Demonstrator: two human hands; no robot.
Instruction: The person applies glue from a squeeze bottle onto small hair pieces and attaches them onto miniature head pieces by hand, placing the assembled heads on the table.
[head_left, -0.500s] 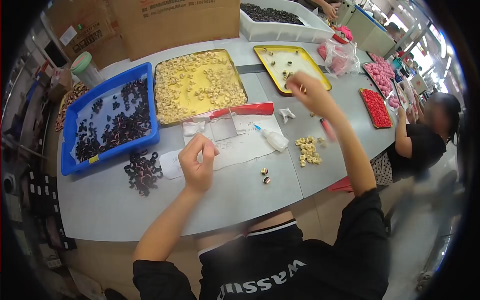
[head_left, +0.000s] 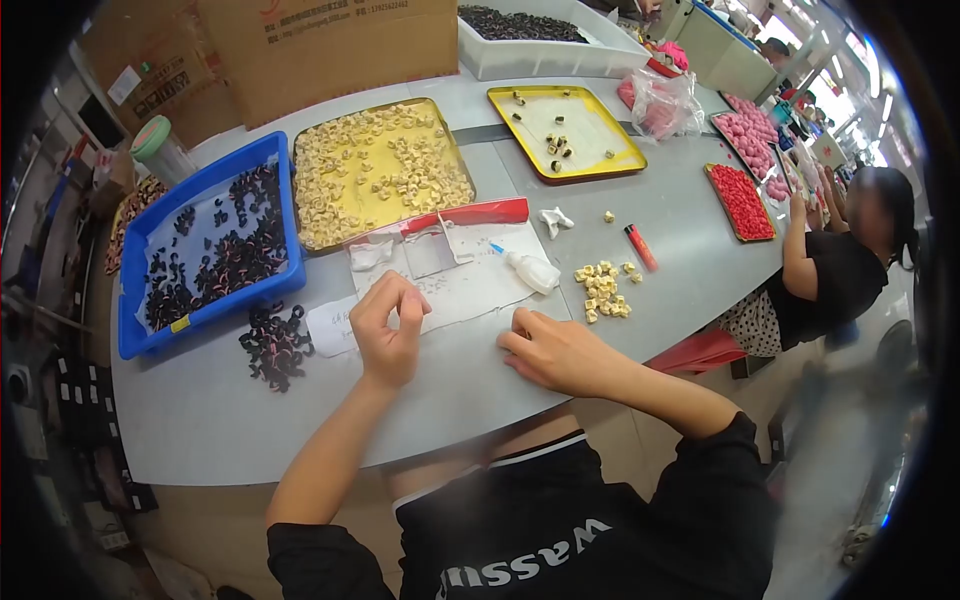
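Observation:
My left hand (head_left: 388, 328) is closed in a loose fist over the near edge of the white paper sheet (head_left: 480, 300); anything inside its fingers is hidden. Fingers bent down and drawn together, my right hand (head_left: 560, 352) rests low at the table's near side, and what lies under its fingertips cannot be seen. Just beyond it lie a squeeze bottle with a blue tip (head_left: 535, 272) and a loose pile of small cream pieces (head_left: 603, 292). Left of my left hand is a heap of black curved pieces (head_left: 275, 347) with pinkish edges.
A blue tray (head_left: 290, 215) holds more black pieces. Beside it stands a yellow tray of cream pieces (head_left: 365, 175). A second yellow tray (head_left: 620, 160) carries several small dark-and-cream pieces. Also around are a red lighter-like tube (head_left: 641, 248), crumpled white tissue (head_left: 555, 221) and a seated person (head_left: 850, 270).
My right hand has come back from the far yellow tray to the near side of the table, over the spot where two small dark-and-cream pieces lay. My left hand stays curled.

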